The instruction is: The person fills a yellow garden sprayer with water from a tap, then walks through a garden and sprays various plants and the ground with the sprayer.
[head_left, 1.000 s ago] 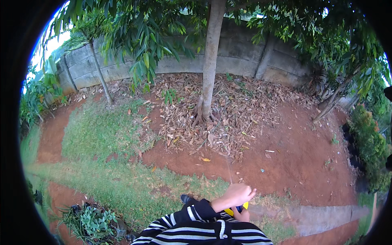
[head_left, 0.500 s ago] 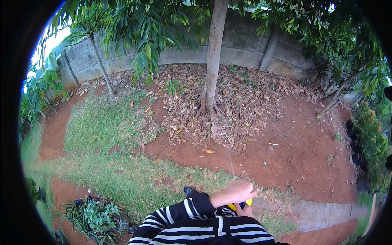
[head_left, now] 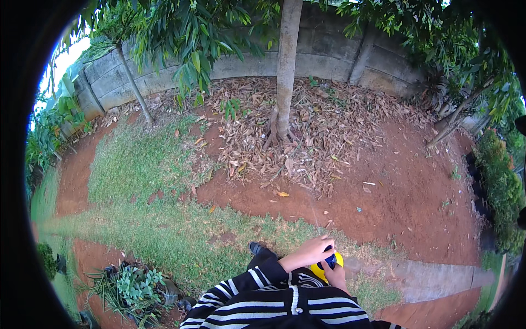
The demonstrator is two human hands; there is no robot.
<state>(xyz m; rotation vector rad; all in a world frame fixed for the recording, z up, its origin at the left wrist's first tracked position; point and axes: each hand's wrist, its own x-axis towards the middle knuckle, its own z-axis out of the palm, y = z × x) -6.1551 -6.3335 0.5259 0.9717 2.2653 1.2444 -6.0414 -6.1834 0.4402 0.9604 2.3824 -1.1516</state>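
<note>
In the head view, the tall tree trunk [head_left: 286,71] stands upright near the middle. Below it and slightly to its right, close to the person's body, is the yellow-and-blue object [head_left: 339,259]. Its dark blue part faces up from the yellow part, which shows on both sides; the hands cover so much that I cannot tell its long axis. The right hand [head_left: 335,274] is clamped on the object, thumb against the blue part. The left hand [head_left: 316,250] is just above, fingers curled close together beside the blue part; whether they grip anything I cannot tell. A thin pale line [head_left: 316,213] runs from near the left hand toward the trunk's foot, over red soil [head_left: 383,208]. Dry leaves [head_left: 323,137] surround the trunk's base, a concrete wall [head_left: 241,67] runs behind it, and grass [head_left: 142,164] spreads to its lower left.
</note>
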